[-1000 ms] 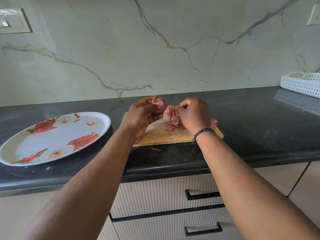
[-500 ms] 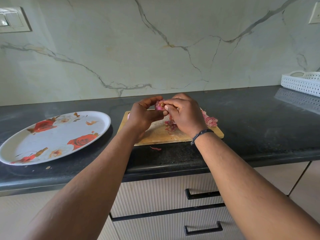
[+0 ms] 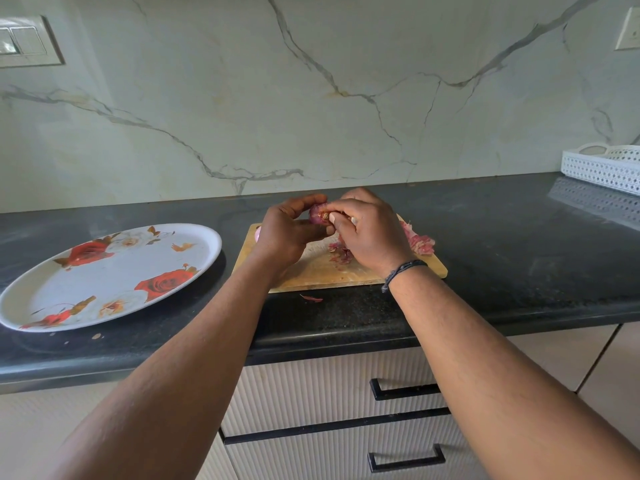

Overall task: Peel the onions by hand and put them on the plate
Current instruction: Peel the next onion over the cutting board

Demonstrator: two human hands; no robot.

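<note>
While the left hand (image 3: pixel 285 233) cups the onion (image 3: pixel 318 214), right hand (image 3: pixel 372 233) fingers (image 3: pixel 341 206) pinch its tip.

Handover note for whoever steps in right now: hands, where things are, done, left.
Left hand: grips the onion above the cutting board.
Right hand: fingertips pinch at the onion's end, picking at skin.
Peels lie piled at the board's far right, smaller scraps under the hands, one scrap on the counter.
A pale pink object peeks out behind the left wrist; cannot tell what.
Plate, left of the board, holds no onions.
Done: some skin off. Left: finish peeling, move the onion to the plate.
</note>
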